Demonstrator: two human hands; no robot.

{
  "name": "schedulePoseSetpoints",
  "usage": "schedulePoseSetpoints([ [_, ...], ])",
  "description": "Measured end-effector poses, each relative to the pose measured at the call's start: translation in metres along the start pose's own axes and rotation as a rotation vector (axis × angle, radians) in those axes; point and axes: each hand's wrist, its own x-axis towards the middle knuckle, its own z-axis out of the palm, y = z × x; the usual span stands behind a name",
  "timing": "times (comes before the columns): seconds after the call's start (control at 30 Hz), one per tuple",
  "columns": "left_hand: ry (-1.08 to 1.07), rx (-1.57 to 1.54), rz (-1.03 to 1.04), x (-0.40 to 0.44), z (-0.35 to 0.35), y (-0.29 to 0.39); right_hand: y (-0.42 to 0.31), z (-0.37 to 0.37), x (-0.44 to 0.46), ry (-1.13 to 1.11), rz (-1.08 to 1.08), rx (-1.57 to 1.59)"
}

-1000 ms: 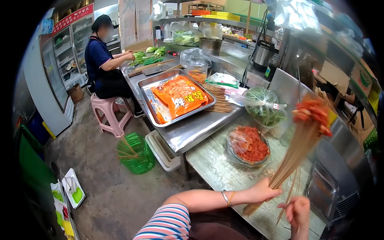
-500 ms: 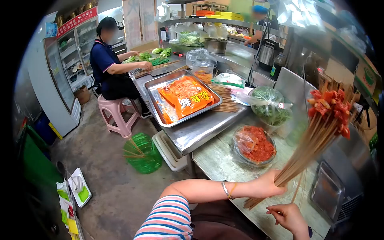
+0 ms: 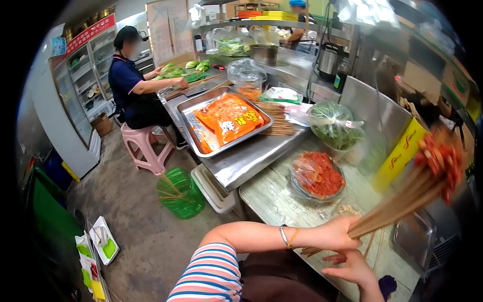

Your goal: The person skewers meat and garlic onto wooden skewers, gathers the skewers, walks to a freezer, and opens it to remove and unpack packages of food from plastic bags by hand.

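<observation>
My left hand [image 3: 339,234] is wrapped round a thick bundle of bamboo skewers [image 3: 395,209]. The bundle tilts up to the right, its bare ends poking out below my fist. Red pieces of meat [image 3: 443,161] cluster at the upper ends, blurred by motion. Just beneath the left fist is my right hand [image 3: 354,269], fingers apart and nothing visible in them; whether it touches the skewers I cannot tell. On the table beyond my hands is a bowl of red minced or marinated meat [image 3: 324,176], partly covered with clear plastic.
A steel tray [image 3: 236,143] with an orange packet stands on the metal counter, beside loose skewers [image 3: 276,118]. Bagged greens [image 3: 334,126] and a yellow box [image 3: 400,156] are behind the bowl. A co-worker [image 3: 133,83] sits with vegetables. A green basket [image 3: 178,194] stands on the floor.
The skewer bundle has tilted lower towards the right, uncovering the yellow box. My right hand has moved up closer to my left fist, and its fingers have spread.
</observation>
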Motion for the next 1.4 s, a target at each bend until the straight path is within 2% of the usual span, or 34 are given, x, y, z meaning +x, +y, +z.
schedulePoseSetpoints([
  [0.03, -0.013, -0.005, 0.000, 0.002, 0.004, -0.001, 0.001, 0.008, 0.003, 0.078, -0.086, 0.024],
  [0.1, 0.262, -0.085, 0.085, 0.006, 0.009, 0.000, 0.000, 0.027, 0.008, 0.152, -0.120, 0.031],
  [0.17, 0.273, -0.134, 0.029, 0.009, 0.008, -0.004, -0.002, 0.043, 0.011, 0.552, -0.040, 0.140],
  [0.2, 0.327, -0.348, -0.002, 0.008, 0.008, 0.001, 0.006, 0.048, 0.018, 0.663, -0.281, 0.026],
  [0.23, 0.377, -0.561, -0.034, 0.008, 0.009, 0.004, 0.008, 0.050, 0.014, 0.669, -0.279, 0.027],
  [0.27, 0.381, -0.716, 0.044, 0.008, 0.011, 0.005, 0.006, 0.053, 0.010, 0.730, -0.158, 0.303],
  [0.3, 0.375, -0.718, 0.037, 0.009, 0.015, 0.008, -0.001, 0.054, 0.007, 0.782, -0.031, 0.580],
  [0.37, 0.522, -1.085, 0.162, 0.012, 0.029, 0.014, 0.005, 0.051, 0.006, 0.805, -0.259, 0.850],
  [0.4, 0.510, -1.117, 0.166, 0.010, 0.032, 0.010, 0.009, 0.051, 0.002, 0.844, -0.376, 0.982],
  [0.47, 0.348, -1.215, 0.186, 0.001, 0.033, 0.018, 0.015, 0.053, -0.016, 0.670, -0.432, 1.272],
  [0.53, 0.182, -1.447, 0.219, -0.005, 0.021, 0.024, 0.037, 0.057, -0.037, 0.621, -0.311, 1.115],
  [0.57, 0.170, -1.535, 0.174, -0.006, 0.010, 0.022, 0.039, 0.051, -0.049, 0.586, -0.262, 0.898],
  [0.63, 0.095, -1.440, 0.120, -0.009, -0.004, 0.009, 0.071, 0.043, -0.081, 0.611, -0.013, 0.424],
  [0.7, 0.152, -1.200, 0.011, -0.007, -0.009, 0.004, 0.107, 0.033, -0.109, 0.918, 0.032, -0.372],
  [0.73, 0.181, -1.082, -0.046, -0.003, -0.010, 0.006, 0.123, 0.025, -0.127, 0.914, 0.076, -0.582],
  [0.77, 0.185, -0.949, -0.085, -0.002, -0.015, 0.013, 0.122, 0.020, -0.145, 0.813, 0.142, -0.731],
  [0.83, 0.221, -0.786, -0.161, 0.010, -0.026, 0.006, 0.135, 0.007, -0.157, 0.613, 0.218, -0.750],
  [0.87, 0.228, -0.700, -0.230, 0.016, -0.033, 0.006, 0.135, 0.001, -0.156, 0.619, 0.229, -0.747],
  [0.93, 0.231, -0.528, -0.343, 0.035, -0.051, 0.008, 0.132, -0.007, -0.151, 0.417, 0.316, -0.736],
  [0.97, 0.233, -0.472, -0.400, 0.047, -0.060, 0.009, 0.137, -0.009, -0.151, 0.384, 0.336, -0.730],
  [1.03, 0.158, -0.491, -0.560, 0.069, -0.087, 0.010, 0.140, -0.012, -0.148, 0.377, 0.368, -0.704],
  [1.1, 0.161, -0.312, -0.665, 0.087, -0.103, 0.006, 0.140, -0.015, -0.149, 0.364, 0.388, -0.634],
  [1.3, 0.138, -0.104, -1.246, 0.087, -0.136, 0.010, 0.146, -0.019, -0.150, 0.351, 0.389, -0.582],
  [1.37, -0.029, -0.104, -1.334, 0.078, -0.151, 0.027, 0.148, -0.020, -0.152, 0.269, 0.441, -0.531],
  [1.4, -0.002, 0.024, -1.290, 0.075, -0.144, 0.038, 0.152, -0.017, -0.153, 0.282, 0.427, -0.493],
])
